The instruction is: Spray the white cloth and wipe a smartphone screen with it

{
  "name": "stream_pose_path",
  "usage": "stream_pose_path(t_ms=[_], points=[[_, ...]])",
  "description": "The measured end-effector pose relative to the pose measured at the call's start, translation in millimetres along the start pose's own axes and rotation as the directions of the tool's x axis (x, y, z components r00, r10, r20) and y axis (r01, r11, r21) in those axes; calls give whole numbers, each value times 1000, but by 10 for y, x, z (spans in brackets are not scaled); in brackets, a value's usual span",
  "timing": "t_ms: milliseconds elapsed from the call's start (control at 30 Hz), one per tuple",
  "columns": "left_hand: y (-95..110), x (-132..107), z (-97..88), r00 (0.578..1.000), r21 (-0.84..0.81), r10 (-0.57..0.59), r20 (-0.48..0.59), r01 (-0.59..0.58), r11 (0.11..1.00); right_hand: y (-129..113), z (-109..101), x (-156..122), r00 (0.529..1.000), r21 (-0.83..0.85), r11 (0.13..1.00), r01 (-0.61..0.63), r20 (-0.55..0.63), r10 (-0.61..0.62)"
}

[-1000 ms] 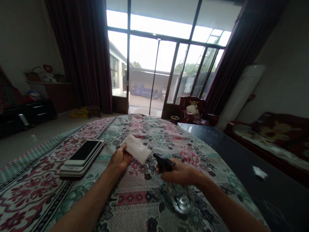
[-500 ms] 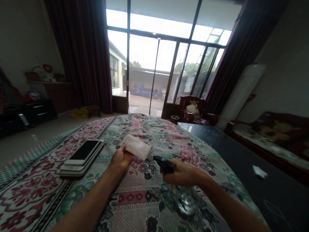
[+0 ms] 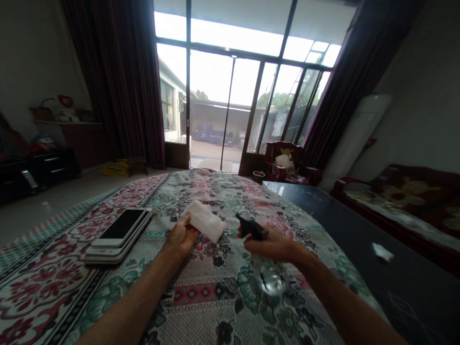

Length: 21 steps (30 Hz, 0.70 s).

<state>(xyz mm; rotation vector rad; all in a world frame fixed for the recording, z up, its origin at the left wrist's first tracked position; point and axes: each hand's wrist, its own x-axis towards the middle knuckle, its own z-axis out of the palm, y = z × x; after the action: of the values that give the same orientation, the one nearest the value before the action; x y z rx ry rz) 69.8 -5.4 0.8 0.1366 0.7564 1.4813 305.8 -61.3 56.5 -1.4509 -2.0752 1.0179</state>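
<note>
A folded white tissue (image 3: 207, 222) is pinched at its left edge by my left hand (image 3: 182, 238), a little above the floral tablecloth (image 3: 201, 306). My right hand (image 3: 271, 243) grips a spray bottle (image 3: 271, 278) by its black trigger head, with the nozzle pointing left toward the tissue. The bottle's body is clear and hangs below the hand, tilted. To the left of my left hand lies a stack of several phones (image 3: 122, 230), the top one white with a dark screen facing up.
A dark glossy table (image 3: 345, 239) adjoins on the right, with a crumpled white paper (image 3: 382, 252) on it. Beyond stand a wooden chair (image 3: 283, 158) and a wooden sofa (image 3: 406, 196). Tall glass doors (image 3: 219, 110) between dark curtains face me.
My right hand has lifted slightly and shifted right with the spray bottle, whose body has swung up and left. The tissue in my left hand has barely moved.
</note>
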Motion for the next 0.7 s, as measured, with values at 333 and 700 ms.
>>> stream_pose_path(t_ms=[333, 700], points=[[-35, 58, -38, 1000, 10, 3, -17, -2, 1000, 852, -531, 320, 624, -162, 986, 48, -765, -156], [-51, 62, -70, 999, 31, -7, -37, 8, 999, 1096, -827, 88, 856, 82, 996, -24, -513, 63]])
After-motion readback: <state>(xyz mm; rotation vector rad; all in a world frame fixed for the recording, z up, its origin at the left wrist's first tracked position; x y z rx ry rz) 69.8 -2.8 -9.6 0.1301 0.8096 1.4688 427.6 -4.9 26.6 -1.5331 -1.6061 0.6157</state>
